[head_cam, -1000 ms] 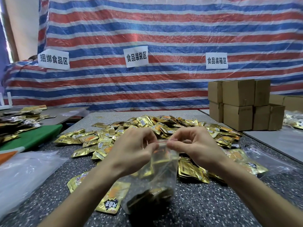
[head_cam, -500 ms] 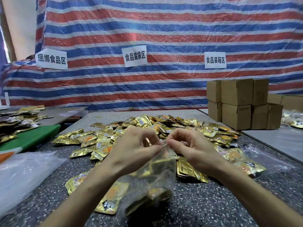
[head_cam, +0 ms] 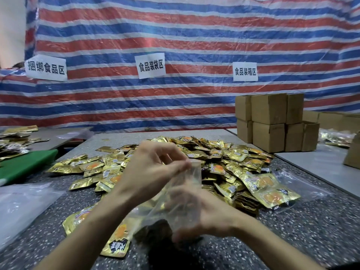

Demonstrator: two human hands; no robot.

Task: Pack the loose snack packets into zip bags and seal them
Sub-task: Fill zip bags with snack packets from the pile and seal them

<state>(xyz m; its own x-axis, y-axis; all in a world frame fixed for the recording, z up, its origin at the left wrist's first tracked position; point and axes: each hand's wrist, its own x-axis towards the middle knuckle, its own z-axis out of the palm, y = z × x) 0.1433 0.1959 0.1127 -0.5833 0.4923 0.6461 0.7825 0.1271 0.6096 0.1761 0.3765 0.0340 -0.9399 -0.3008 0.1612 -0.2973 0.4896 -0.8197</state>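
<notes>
Since the earlier frame, right hand [head_cam: 210, 213] has left the mouth of the zip bag [head_cam: 191, 178] and dropped to its loaded lower half, which it grips through the plastic, probably to steady the weight. Left hand [head_cam: 153, 172] pinches the top strip between thumb and fingertips, likely to hold the seal shut. Bag is held above the table [head_cam: 292, 230], in front of the loose snack packets [head_cam: 224, 158]. Long axis near upright, leaning right; mouth uppermost.
</notes>
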